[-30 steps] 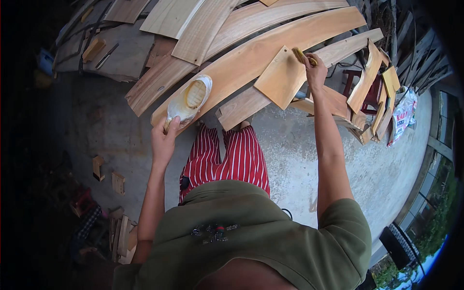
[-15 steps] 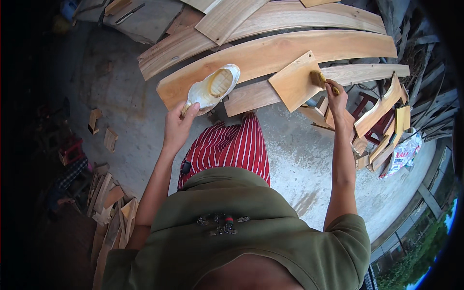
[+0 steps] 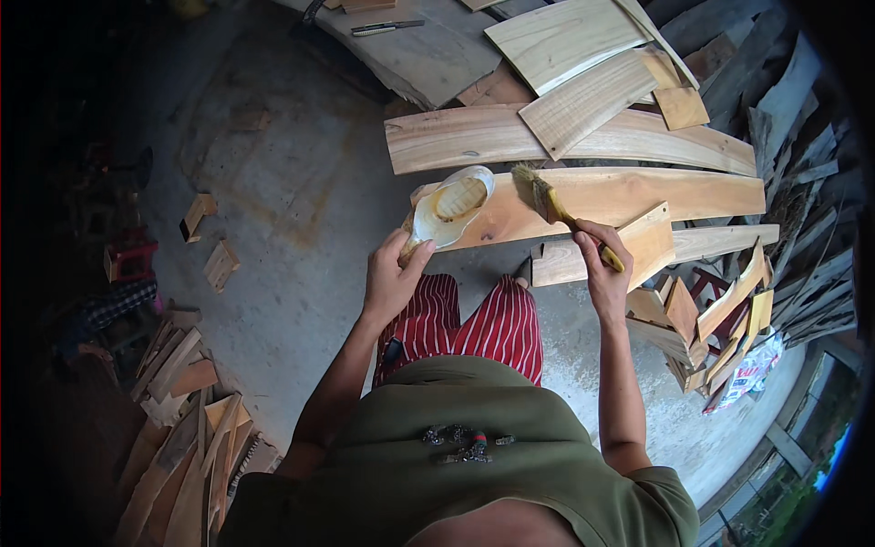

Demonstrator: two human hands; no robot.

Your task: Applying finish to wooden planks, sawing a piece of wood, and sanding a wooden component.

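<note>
My left hand (image 3: 395,273) is closed on the narrow end of a white, scoop-shaped container (image 3: 436,219), open at the top, with yellowish liquid inside. In my right hand (image 3: 603,264) is a paintbrush (image 3: 561,212), gripped by its yellow and red handle. Its bristles point up and left, close to the container's right rim and apart from it. Both are held over a long, smooth plank (image 3: 674,190). A small board (image 3: 653,244) with a hole near one corner lies across this plank and a shorter pale plank (image 3: 729,241), partly hidden behind my right hand.
Farther off lie another long plank (image 3: 456,139) and several loose boards (image 3: 583,41). Wood offcuts (image 3: 684,314) are heaped by a dark red stool (image 3: 713,296) at the right. Scrap wood (image 3: 187,401) is piled at the lower left, and two small wooden pieces (image 3: 221,265) lie on the concrete floor.
The brush has lifted off the small board and moved left towards the container, its bristles now pointing up and left. The whole view has shifted, so the planks appear lower and farther right.
</note>
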